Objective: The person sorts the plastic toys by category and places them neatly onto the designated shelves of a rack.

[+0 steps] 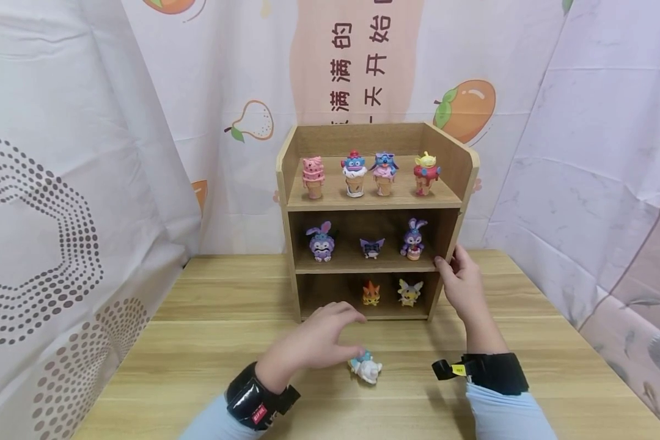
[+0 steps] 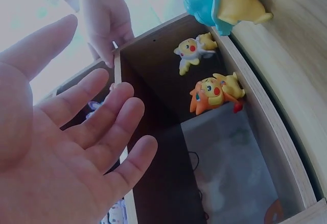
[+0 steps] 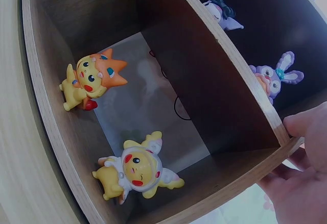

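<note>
A wooden three-tier shelf (image 1: 374,266) stands upright on the table. My right hand (image 1: 463,282) grips its right side panel near the middle board, thumb at the front edge (image 3: 280,127) and fingers along the outside. My left hand (image 1: 321,336) hovers before the bottom tier, fingers loosely extended and holding nothing. Just beyond its thumb, a small white-and-teal figurine (image 1: 368,370) lies on the table; the left wrist view shows its teal and yellow parts. On the bottom tier stand an orange-hooded yellow figurine (image 2: 212,92) and a white-hooded yellow figurine (image 3: 138,172).
The middle tier carries two purple rabbit figurines (image 1: 321,243) and a small dark purple figurine (image 1: 371,247). Several ice-cream-cone figurines (image 1: 354,177) line the top tier. A printed curtain (image 1: 242,73) hangs behind the wood-grain table (image 1: 225,293).
</note>
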`<state>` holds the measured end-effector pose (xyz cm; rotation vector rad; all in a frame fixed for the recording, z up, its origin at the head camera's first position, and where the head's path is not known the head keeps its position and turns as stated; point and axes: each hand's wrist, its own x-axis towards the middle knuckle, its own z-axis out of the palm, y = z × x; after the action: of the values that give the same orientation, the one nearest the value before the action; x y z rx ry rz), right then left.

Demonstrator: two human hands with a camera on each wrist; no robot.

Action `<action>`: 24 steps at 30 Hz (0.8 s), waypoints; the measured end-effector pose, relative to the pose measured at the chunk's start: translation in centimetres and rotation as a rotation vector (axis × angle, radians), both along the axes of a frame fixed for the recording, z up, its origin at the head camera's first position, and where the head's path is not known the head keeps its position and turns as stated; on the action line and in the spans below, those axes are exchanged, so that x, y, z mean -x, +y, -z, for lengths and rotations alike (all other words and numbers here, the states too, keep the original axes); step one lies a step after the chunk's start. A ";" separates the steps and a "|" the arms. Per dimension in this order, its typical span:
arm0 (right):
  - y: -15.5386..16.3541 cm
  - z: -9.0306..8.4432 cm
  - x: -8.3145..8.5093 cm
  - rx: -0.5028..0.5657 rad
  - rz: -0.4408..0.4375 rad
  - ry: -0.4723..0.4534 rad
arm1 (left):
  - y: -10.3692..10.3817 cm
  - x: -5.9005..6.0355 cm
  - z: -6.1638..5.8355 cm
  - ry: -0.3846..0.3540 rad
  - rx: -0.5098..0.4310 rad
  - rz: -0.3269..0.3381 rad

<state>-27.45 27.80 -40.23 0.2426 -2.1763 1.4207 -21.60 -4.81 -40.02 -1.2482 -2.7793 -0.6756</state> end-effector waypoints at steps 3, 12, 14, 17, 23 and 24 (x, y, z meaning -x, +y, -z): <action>0.1 0.2 0.1 0.016 -0.009 0.006 | 0.2 -0.2 0.1 0.025 0.013 0.003; 0.0 0.1 0.1 0.026 -0.008 0.006 | 1.3 -1.0 0.8 0.080 0.123 0.046; 0.0 0.2 0.1 0.021 -0.004 0.003 | 1.6 -1.2 1.0 0.093 0.169 0.059; 0.1 0.3 0.3 0.009 0.004 -0.004 | 2.1 -1.3 1.3 0.121 0.236 0.072; 0.2 0.1 0.2 -0.015 0.007 -0.006 | 2.8 -1.6 1.7 0.185 0.318 0.093; 0.2 0.1 0.2 -0.018 0.008 -0.006 | 2.9 -1.7 1.7 0.191 0.327 0.098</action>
<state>-27.63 28.00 -40.32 0.2357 -2.1938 1.3993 -19.91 -1.90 -41.76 -1.4213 -2.7567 -0.0945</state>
